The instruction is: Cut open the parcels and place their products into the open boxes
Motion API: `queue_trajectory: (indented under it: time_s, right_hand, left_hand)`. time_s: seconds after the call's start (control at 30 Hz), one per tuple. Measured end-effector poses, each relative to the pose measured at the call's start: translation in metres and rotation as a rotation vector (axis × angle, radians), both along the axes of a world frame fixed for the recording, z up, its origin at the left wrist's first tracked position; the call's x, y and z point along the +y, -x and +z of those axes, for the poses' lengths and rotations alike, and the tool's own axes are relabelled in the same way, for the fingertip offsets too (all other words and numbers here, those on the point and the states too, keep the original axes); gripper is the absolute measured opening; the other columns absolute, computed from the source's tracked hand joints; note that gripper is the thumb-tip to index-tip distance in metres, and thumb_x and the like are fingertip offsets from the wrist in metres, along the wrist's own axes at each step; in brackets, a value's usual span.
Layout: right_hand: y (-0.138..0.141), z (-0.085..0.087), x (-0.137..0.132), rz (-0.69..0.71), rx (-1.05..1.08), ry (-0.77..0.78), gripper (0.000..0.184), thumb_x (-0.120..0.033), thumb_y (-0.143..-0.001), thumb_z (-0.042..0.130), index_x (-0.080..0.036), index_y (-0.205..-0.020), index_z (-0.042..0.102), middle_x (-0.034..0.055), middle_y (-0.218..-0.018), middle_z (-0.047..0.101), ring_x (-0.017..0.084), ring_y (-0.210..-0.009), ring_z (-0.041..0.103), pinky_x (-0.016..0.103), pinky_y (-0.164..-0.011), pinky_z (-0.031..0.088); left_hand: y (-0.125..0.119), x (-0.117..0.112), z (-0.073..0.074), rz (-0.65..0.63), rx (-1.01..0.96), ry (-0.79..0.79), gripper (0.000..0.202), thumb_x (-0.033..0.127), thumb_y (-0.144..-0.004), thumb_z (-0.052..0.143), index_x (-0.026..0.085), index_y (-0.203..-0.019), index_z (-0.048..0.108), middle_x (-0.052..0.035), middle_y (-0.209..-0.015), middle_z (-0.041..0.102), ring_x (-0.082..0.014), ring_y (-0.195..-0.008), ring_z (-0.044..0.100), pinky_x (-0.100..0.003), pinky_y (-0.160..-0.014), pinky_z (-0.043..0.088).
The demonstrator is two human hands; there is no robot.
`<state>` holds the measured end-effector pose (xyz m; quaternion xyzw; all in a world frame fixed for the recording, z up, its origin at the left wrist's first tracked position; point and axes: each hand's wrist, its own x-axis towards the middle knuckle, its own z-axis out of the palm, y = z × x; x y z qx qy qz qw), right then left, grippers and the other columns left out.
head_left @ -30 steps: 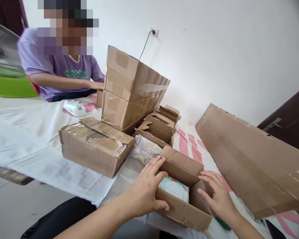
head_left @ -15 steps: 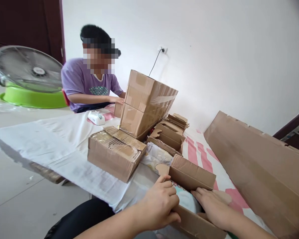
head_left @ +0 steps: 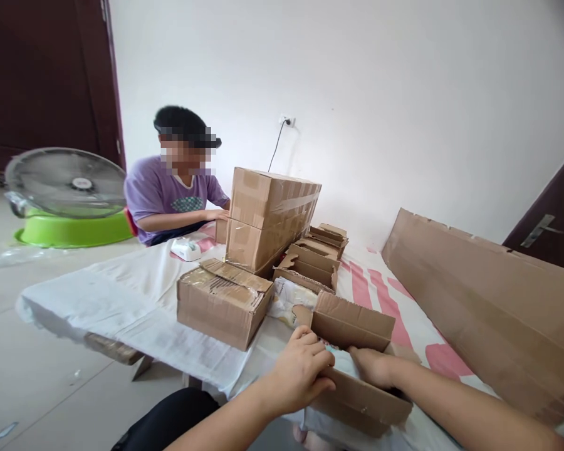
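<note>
An open cardboard box (head_left: pixel 357 401) sits at the near edge of the table, its far flap (head_left: pixel 352 321) standing up. My left hand (head_left: pixel 301 373) is curled over the box's near left rim, fingers closed on the cardboard. My right hand (head_left: pixel 373 366) reaches down inside the box onto a pale packet (head_left: pixel 341 358); its fingertips are hidden in there.
A closed taped box (head_left: pixel 220 304), two stacked boxes (head_left: pixel 266 216) and several opened boxes (head_left: pixel 310 263) stand on the white-covered table (head_left: pixel 122 294). A long flat carton (head_left: pixel 489 307) leans at the right. A person in a purple shirt (head_left: pixel 169 194) sits opposite. A fan (head_left: pixel 66 185) stands on the floor at left.
My view has lifted and swung left. My left hand has curled shut on the box's rim. My right hand has moved from the box's right side down into it.
</note>
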<state>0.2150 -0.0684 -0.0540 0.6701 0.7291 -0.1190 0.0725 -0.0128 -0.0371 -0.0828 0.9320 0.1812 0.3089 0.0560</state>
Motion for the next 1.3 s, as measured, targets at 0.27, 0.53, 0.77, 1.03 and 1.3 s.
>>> queue_trajectory:
  time_s: [0.27, 0.53, 0.77, 1.03, 1.3]
  right_hand:
    - [0.035, 0.053, -0.029, 0.206, -0.069, -0.196, 0.036, -0.031, -0.07, 0.065, -0.017, -0.103, 0.064, 0.0155, -0.103, 0.073, 0.036, -0.097, 0.068, 0.043, -0.082, 0.048]
    - [0.024, 0.089, -0.039, 0.23, 0.174, -0.729, 0.059, -0.029, -0.061, 0.069, -0.018, -0.118, 0.058, 0.0104, -0.113, 0.069, 0.028, -0.102, 0.063, 0.037, -0.085, 0.051]
    - [-0.011, 0.11, -0.041, 0.274, 0.139, -1.121, 0.057, -0.024, -0.067, 0.066, -0.017, -0.123, 0.054, 0.0126, -0.117, 0.067, 0.03, -0.109, 0.061, 0.044, -0.093, 0.052]
    - [-0.032, 0.126, -0.002, 0.272, 0.157, -1.163, 0.056, -0.018, -0.067, 0.066, -0.013, -0.122, 0.057, 0.018, -0.121, 0.064, 0.035, -0.115, 0.056, 0.054, -0.103, 0.044]
    - [-0.066, 0.103, -0.003, 0.072, 0.642, -1.062, 0.106, -0.05, -0.056, 0.085, -0.018, -0.144, 0.037, 0.0192, -0.145, 0.046, 0.038, -0.133, 0.043, 0.058, -0.109, 0.036]
  left_hand:
    - [0.028, -0.001, 0.023, -0.092, 0.024, -0.038, 0.026, 0.038, -0.087, 0.065, 0.02, -0.078, 0.05, 0.0031, -0.072, 0.064, -0.016, -0.07, 0.056, -0.034, -0.082, 0.032]
    - [0.068, 0.023, 0.037, 0.084, 0.297, -0.138, 0.014, 0.027, -0.09, 0.059, 0.019, -0.079, 0.054, -0.0015, -0.079, 0.068, -0.0192, -0.075, 0.06, -0.038, -0.087, 0.032]
    - [0.06, 0.046, 0.078, 0.142, 0.25, 0.297, 0.034, 0.048, -0.068, 0.077, 0.02, -0.071, 0.058, -0.0021, -0.074, 0.066, -0.0256, -0.078, 0.062, -0.042, -0.087, 0.039]
    - [-0.055, 0.081, 0.158, 0.038, -0.358, 0.712, 0.067, 0.059, -0.069, 0.074, 0.018, -0.118, 0.054, -0.0117, -0.11, 0.07, -0.0265, -0.099, 0.067, -0.038, -0.083, 0.054]
    - [-0.081, 0.048, 0.147, -0.189, -0.658, 0.908, 0.079, 0.055, -0.049, 0.089, 0.016, -0.107, 0.053, -0.0153, -0.11, 0.07, -0.0323, -0.102, 0.067, -0.046, -0.088, 0.055]
